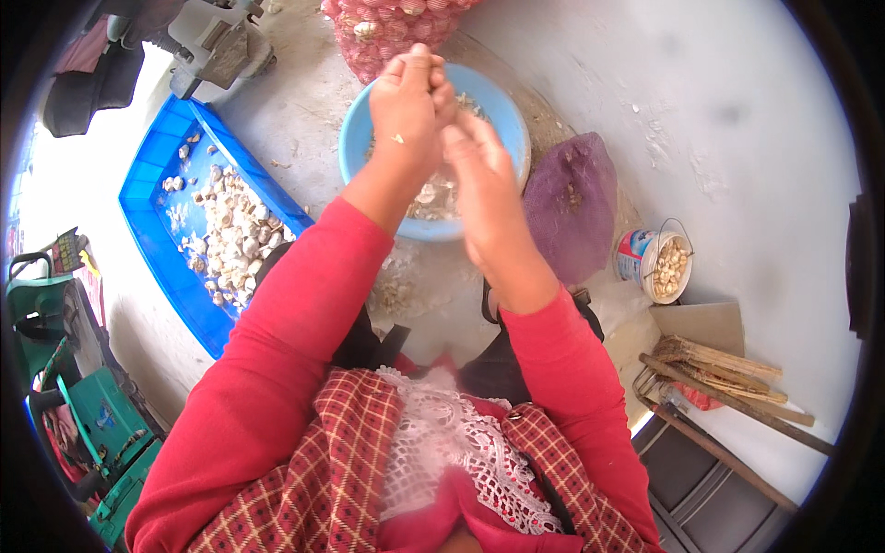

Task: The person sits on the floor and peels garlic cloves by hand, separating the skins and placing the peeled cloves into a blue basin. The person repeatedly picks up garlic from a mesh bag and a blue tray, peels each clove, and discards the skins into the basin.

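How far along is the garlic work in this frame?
Done: a pile of cloves in the blue tray, more in the small bucket. In hand: left hand and right hand work over the blue bowl. Left: the pink mesh sack looks full.

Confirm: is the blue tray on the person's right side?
No. The blue tray of garlic cloves lies to the person's left, beside the round blue basin.

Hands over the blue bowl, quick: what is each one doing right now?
Left hand: fingers curled shut above the blue bowl; what it grips cannot be told.
Right hand: fingertips pinched against the left hand; contents cannot be told.
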`<state>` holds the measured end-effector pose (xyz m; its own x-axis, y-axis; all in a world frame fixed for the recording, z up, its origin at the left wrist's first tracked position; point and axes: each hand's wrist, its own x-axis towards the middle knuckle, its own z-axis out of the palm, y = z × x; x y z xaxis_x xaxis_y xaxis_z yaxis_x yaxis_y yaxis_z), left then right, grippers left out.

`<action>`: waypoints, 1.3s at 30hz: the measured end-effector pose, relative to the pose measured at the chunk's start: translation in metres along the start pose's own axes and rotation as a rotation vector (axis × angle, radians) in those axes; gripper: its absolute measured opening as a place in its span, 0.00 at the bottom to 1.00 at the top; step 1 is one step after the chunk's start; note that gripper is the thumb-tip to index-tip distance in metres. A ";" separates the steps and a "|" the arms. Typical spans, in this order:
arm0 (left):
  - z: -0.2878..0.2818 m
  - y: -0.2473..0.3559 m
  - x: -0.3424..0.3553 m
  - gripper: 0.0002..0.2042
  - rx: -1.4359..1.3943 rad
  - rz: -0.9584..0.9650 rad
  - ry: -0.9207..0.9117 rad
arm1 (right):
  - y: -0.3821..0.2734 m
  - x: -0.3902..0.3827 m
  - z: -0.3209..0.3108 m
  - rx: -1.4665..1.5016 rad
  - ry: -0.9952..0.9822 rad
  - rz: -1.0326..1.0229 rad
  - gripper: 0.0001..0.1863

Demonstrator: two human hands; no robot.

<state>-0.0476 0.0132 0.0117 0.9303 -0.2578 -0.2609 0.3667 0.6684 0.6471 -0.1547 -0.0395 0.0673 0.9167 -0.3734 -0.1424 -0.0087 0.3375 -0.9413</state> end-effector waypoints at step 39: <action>-0.378 0.033 -0.071 0.04 -0.278 -0.104 0.747 | -0.013 0.040 -0.104 -0.824 -0.148 0.097 0.22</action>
<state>-0.1046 0.3176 -0.2188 0.6044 0.1410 -0.7841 0.3440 0.8415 0.4165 -0.1591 -0.1490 0.0416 0.9392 -0.2389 -0.2467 -0.3265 -0.3980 -0.8573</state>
